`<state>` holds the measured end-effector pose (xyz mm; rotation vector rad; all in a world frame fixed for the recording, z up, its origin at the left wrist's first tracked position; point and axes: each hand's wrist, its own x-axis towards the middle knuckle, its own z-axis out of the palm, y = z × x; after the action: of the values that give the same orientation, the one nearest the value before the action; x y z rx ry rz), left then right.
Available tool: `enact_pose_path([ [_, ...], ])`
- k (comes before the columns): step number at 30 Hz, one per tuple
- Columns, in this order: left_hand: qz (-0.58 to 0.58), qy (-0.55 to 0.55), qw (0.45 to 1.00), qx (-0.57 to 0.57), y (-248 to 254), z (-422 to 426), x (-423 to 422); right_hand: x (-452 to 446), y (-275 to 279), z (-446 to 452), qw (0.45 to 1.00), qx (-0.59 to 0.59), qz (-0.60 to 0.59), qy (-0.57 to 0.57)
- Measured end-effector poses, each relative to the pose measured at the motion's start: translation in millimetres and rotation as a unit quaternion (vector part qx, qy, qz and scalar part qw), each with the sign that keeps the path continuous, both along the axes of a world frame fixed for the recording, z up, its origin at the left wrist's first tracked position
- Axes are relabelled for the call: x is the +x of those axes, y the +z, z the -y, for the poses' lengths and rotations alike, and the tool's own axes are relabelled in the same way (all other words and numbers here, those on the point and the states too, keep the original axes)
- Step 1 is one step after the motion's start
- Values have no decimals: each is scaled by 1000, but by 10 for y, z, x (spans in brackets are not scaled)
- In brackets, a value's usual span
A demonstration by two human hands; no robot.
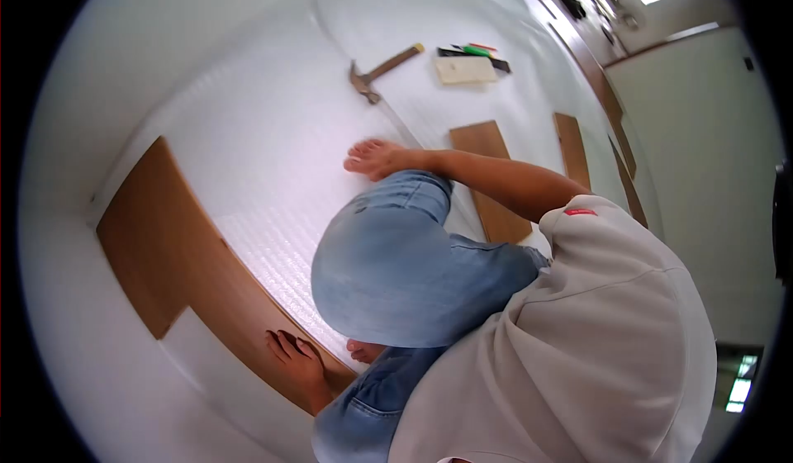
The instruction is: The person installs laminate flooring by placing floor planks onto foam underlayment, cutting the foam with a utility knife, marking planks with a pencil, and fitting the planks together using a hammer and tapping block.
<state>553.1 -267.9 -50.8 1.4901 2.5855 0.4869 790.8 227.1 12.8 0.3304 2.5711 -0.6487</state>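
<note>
My left hand lies palm down on a long brown wooden plank, with its fingers apart. The plank runs beside a low white edge at the left, and its far end is wider, with a step in its outline. My right arm reaches across above my bent, jeans-covered leg. At its end my right hand extends just past the knee over the white sheeting, its fingers loosely apart and nothing visible in them. Part of a bare foot shows between the plank and my leg.
A claw hammer lies on the sheeting. Near it are a pale block and several small tools, one green. Loose wooden boards lie beyond my right arm. White walls stand around, and assorted items sit at the upper right.
</note>
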Motion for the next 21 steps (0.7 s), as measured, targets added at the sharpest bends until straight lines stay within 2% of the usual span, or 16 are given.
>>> enact_pose_path([
  [1, 5, -33, 999, -1, 40, 16, 18, 53, 508, 173, 997, 16, 4, -81],
  [3, -10, 6, 1000, -4, 99, -63, 37, 283, 535, 327, 983, -26, -84, -161],
  [5, -34, -9, 999, 36, -20, -112, 51, 541, 372, 497, 988, 2, 21, -151],
  [6, -33, 6, 999, 17, -26, -122, 91, 775, 208, 823, 977, -15, -2, -211],
  [7, -31, 19, 999, -6, -4, -105, 107, 958, 183, 1078, 938, -134, -15, -321],
  [8, -55, 4, 998, -26, 39, -113, 96, 1057, 299, 1279, 774, -361, -55, -518],
  [9, -58, 1, 998, -28, 43, -126, 87, 1089, 447, 1420, 633, -463, -95, -613],
  [10, -60, 1, 998, -19, 23, -124, 82, 1087, 529, 1519, 569, -494, -117, -647],
  [11, -62, 0, 998, -10, -2, -114, 81, 1119, 530, 1540, 580, -484, -115, -645],
  [13, -45, 5, 999, 2, -141, -80, 81, 1337, 323, 1374, 734, -368, -75, -566],
  [16, -67, -15, 998, 1, -285, -10, 14, 1960, 229, 1297, 760, -230, -98, -600],
  [17, -66, -20, 998, -1, -243, -3, -20, 2261, 139, 1279, 724, -164, -102, -663],
  [19, -66, -26, 994, -82, -145, -47, 6, 3088, -153, 1103, 663, -11, -74, -745],
  [20, 41, 24, 993, -105, -242, 64, -93, 3472, -160, 1019, 644, 76, -28, -760],
  [21, 2, -13, 999, -36, -180, 32, -80, 3930, -304, 985, 593, 124, -30, -795],
])
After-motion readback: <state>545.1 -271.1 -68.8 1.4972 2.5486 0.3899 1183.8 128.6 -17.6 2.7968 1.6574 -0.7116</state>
